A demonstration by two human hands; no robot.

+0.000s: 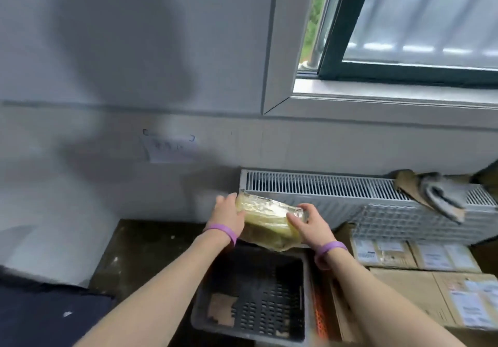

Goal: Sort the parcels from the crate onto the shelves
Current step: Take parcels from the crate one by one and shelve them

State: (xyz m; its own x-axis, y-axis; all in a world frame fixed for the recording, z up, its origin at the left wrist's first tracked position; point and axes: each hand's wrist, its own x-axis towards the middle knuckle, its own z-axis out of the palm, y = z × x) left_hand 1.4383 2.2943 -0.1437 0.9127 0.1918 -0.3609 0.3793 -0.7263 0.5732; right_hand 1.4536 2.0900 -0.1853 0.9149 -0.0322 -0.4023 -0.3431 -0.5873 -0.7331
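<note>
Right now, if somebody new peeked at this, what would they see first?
Most likely the shiny yellowish parcel in the middle, held at its ends by the left hand and the right hand, both with purple wristbands. Below it sits a dark crate with holes in its floor. To the right lie brown boxes with white labels, below a white radiator and a window.

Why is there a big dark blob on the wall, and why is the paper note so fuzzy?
Head view: the blob is a soft shadow on the wall; the note is blurred, its writing unreadable; the wrap of the parcel glints with glare.
</note>
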